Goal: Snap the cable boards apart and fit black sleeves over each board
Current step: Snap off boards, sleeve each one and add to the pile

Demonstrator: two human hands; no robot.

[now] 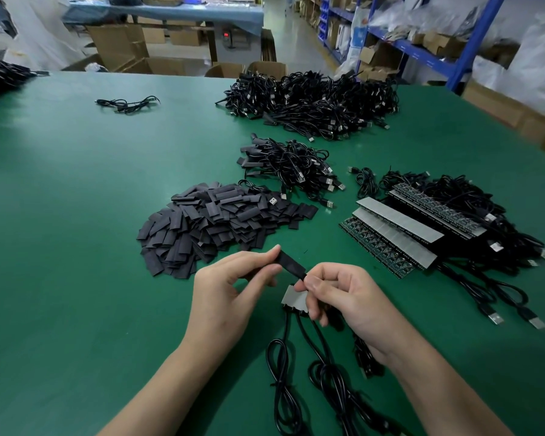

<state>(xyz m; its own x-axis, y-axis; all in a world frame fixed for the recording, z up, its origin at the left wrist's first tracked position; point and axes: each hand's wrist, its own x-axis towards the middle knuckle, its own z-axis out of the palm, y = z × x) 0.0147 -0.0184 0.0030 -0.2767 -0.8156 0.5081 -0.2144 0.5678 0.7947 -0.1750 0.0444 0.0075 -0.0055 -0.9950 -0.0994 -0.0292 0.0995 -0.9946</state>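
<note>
Head view: the left hand (230, 291) pinched a flat black sleeve (291, 265), angled toward the small grey-backed strip of cable boards (294, 298) gripped in the right hand (343, 297), probably to slide it on. Both were held above the green worktop (76, 231), near the loose sleeve pile (214, 221).

readable text: none tbh | red glowing digits on small box (226, 36) under far table (170, 12): too blurry to make out | cartons (120, 42) and shelf bins (323, 25): nothing legible, too small
</note>
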